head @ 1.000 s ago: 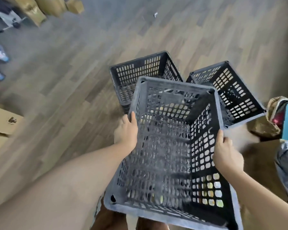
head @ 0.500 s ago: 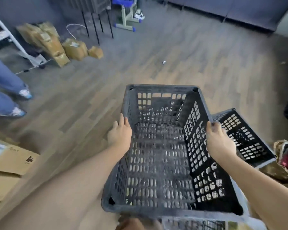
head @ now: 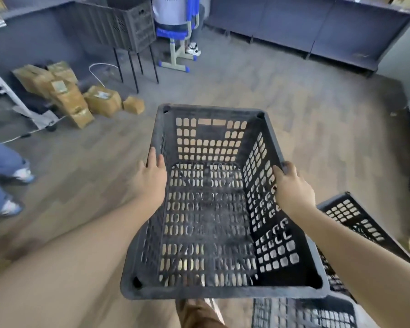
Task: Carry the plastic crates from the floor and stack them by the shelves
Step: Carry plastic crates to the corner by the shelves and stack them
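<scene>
The black crate (head: 213, 209) is up in the air in front of the person, off the floor (head: 294, 102). The left hand (head: 152, 178) holds the left rim with fingers over the edge. The right hand (head: 291, 185) grips the right rim. It looks empty, so likely light. The plastic looks stiff and full of holes. The two long rims seem the best spots to hold.

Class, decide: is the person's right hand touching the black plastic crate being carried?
Touching. The head view shows the right hand gripping the carried crate's right rim, thumb hooked over the edge.
</scene>
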